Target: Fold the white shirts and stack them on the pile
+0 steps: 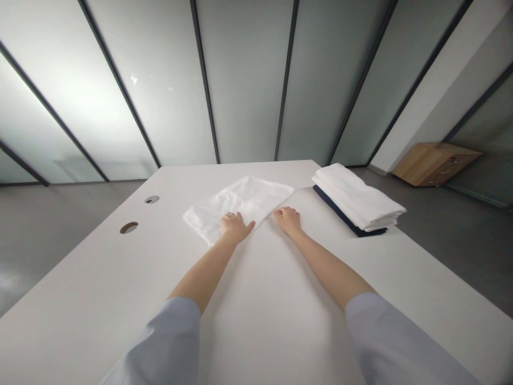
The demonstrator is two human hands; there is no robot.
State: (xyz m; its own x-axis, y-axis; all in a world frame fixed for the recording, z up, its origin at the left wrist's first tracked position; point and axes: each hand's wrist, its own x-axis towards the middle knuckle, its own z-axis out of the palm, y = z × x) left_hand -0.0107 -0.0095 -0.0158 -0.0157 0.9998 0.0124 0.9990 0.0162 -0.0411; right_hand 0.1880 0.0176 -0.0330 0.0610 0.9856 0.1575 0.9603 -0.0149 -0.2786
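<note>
White cloth [238, 206]: a thin, creased, folded rectangle lying flat on the table [260, 326], towards the far edge and about midway across.
Long axis: runs diagonally from the near left up to the far right, its far corner pointing towards the stack.
Left hand [235, 227]: rests on the near long edge of the cloth, with the fingers over the fabric.
Left grip: fingers lie close together and slightly curled; whether they pinch any fabric, I cannot tell.
Right hand [287, 220]: sits on the table just beside that same edge, nearer the far right corner of the cloth.
Right grip: fingers are curled and pressed together; I cannot tell whether the fingertips touch the cloth or hold any of it.
Right of the cloth: a stack of folded white towels [355, 198] lies on a dark navy folded item [340, 218], near the right edge of the table.
Left side of the table: two round cable holes [129, 227] sit near the left edge.
Sleeves: pale blue cuffs [164, 342] cover both forearms, cut off by the bottom of the view.
Hard to make out: the folded layers of the cloth blur into one another in the white glare, so the number of folds is unclear.
Beyond the table: a wooden cabinet [435, 164] stands on the grey floor [460, 240] against frosted glass panels [240, 80].
</note>
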